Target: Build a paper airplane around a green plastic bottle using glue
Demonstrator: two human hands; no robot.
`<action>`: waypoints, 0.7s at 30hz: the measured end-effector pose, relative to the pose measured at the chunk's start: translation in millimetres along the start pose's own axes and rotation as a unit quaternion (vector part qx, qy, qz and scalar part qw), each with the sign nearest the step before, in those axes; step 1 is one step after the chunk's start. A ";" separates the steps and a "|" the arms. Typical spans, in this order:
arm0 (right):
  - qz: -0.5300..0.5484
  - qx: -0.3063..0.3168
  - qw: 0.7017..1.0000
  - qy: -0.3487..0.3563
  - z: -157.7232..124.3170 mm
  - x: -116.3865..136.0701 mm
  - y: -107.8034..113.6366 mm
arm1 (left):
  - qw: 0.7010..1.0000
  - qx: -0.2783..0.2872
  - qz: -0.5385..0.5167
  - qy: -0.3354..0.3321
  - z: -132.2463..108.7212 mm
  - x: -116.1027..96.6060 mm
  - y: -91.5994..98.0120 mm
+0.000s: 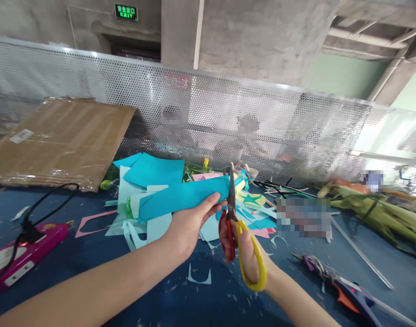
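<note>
A long strip of blue paper (180, 197) is pinched between the thumb and fingers of my left hand (189, 222). My right hand (250, 259) grips a pair of scissors (231, 206) with one red and one yellow handle loop. The blades point upward, right at the strip's right end; I cannot tell whether they have cut into it. Beneath and behind my left hand lie more blue sheets (156, 170) and pale blue pieces (160, 227). Yellow, blue and pink scraps (255, 211) spread behind the scissors.
On the left are a magenta power strip (40, 250) with a black plug and a large cardboard sheet (61, 141). A glue gun (340, 281) rests at lower right, near a clear stick (361, 252). Green husks (378, 209) lie far right. A perforated metal screen (221, 109) stands behind.
</note>
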State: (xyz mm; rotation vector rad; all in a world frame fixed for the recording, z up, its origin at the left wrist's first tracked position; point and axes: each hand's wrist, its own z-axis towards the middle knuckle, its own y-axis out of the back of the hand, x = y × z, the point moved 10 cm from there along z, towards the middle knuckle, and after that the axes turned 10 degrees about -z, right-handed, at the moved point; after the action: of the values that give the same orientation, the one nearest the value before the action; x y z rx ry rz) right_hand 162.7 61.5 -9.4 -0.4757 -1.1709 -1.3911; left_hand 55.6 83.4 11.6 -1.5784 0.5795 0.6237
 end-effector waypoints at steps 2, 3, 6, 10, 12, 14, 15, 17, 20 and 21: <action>0.009 -0.001 1.000 -0.007 0.1 -0.4 -1.3 | 1.000 0.001 -0.001 -0.002 -0.8 -0.2 -0.9; 0.015 -0.002 1.000 -0.011 0.2 -0.8 -2.0 | 1.000 0.001 -0.001 -0.001 -0.8 0.1 -0.9; 0.032 -0.007 0.999 -0.019 0.7 -0.6 -3.4 | 1.000 -0.001 0.001 0.003 -0.1 1.2 0.3; 0.056 -0.004 0.998 -0.028 1.2 0.9 -6.1 | 1.000 -0.002 -0.008 0.009 0.9 2.2 1.0; 0.056 -0.003 0.998 -0.035 0.8 0.6 -6.6 | 1.000 -0.005 -0.012 0.012 0.9 2.5 1.2; 0.053 -0.004 0.998 -0.042 0.4 -0.6 -6.3 | 1.000 -0.009 -0.013 0.013 1.2 2.5 2.2; 0.052 -0.004 0.998 -0.044 0.2 -1.4 -6.0 | 1.000 -0.011 -0.011 0.014 1.6 2.7 3.1; 0.047 -0.006 0.998 -0.045 0.2 -2.2 -4.9 | 1.000 -0.012 0.001 0.023 3.2 4.5 5.6; 0.038 -0.009 0.998 -0.043 0.8 -3.3 -1.8 | 0.999 -0.006 0.037 0.036 7.3 7.4 9.7; 0.035 -0.008 0.998 -0.045 1.1 -4.2 -0.7 | 0.999 -0.002 0.045 0.031 9.0 6.7 10.3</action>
State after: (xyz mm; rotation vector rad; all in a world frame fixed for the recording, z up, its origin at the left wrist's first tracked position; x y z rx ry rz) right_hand 162.6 64.3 -12.7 -0.5895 -1.2047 -1.3316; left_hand 52.9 91.4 -1.1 -1.5869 0.6987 0.6447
